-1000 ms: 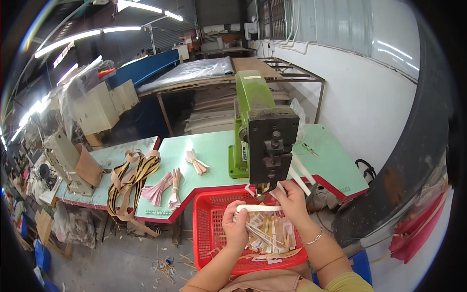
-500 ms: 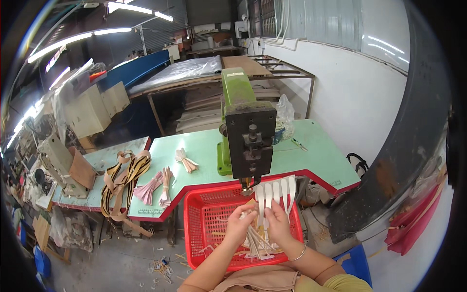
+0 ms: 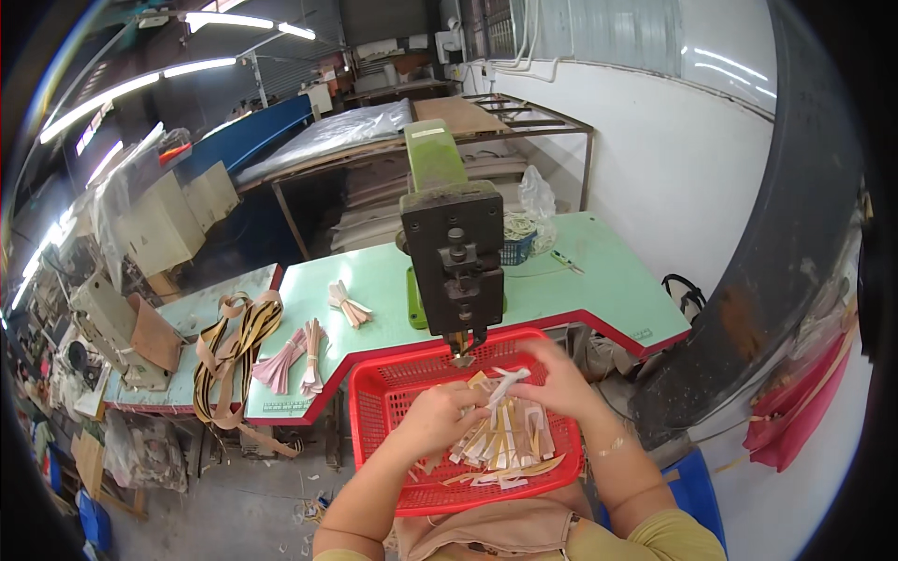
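My left hand [image 3: 445, 417] is closed at the top of a bundle of white and tan strips [image 3: 510, 435], whose lower ends fan out inside a red plastic basket [image 3: 378, 481]. A twisted white strip [image 3: 508, 381] stands up from the bundle's top, between my two hands. Beside it is my right hand [image 3: 563, 381], its thumb near that white strip. Motion smears the right fingers, so their grip is unclear. Just beyond the hands, the black head of a green machine [image 3: 454, 262] hangs over the basket's far rim.
On the green tabletop [image 3: 365, 266] lie bundles of pink strips [image 3: 281, 363] and pale strips [image 3: 350, 304]. Striped black-and-yellow straps [image 3: 224, 346] drape over its left edge. A small blue basket [image 3: 517, 249] and snips [image 3: 567, 263] lie behind the machine. A dark pillar [image 3: 748, 280] rises at right.
The long white strips that fanned up near the machine head are no longer upright. My right hand has moved up and right, and the left slightly lower left. The strips now spread low in the basket.
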Available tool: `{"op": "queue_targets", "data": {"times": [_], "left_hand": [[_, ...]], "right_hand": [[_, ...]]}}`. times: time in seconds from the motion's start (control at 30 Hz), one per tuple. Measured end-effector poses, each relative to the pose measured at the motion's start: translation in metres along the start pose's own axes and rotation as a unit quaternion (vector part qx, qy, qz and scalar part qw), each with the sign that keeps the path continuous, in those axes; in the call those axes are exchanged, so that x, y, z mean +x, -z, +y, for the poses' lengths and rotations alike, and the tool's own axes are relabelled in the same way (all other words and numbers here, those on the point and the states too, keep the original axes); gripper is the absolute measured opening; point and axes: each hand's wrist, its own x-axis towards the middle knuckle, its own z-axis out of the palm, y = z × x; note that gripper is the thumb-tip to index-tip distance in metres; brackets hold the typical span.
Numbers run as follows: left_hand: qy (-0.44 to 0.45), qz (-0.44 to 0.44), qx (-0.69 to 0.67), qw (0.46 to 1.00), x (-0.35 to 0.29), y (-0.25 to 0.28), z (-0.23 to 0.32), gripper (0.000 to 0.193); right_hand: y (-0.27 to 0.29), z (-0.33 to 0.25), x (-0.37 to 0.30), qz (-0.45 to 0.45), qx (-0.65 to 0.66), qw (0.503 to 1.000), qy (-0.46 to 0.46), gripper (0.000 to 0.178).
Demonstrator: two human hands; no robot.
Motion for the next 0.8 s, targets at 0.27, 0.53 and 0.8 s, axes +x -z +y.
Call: {"op": "queue_targets", "data": {"times": [0.27,0.53,0.8], "left_hand": [[0.124,0.018,-0.072,0.989,0.023,0.049,0.002,0.019],[0.204,0.016,-0.103,0.973,0.027,0.067,0.000,0.021],[0.220,0.015,-0.144,0.965,0.023,0.068,-0.014,0.023]], "right_hand": [[-0.028,-0.008,0.002,-0.088,0.530,0.789,-0.298,0.018],[-0.031,-0.018,0.006,-0.080,0.523,0.788,-0.315,0.019],[-0.028,-0.023,0.006,-0.092,0.538,0.772,-0.325,0.018]]}}
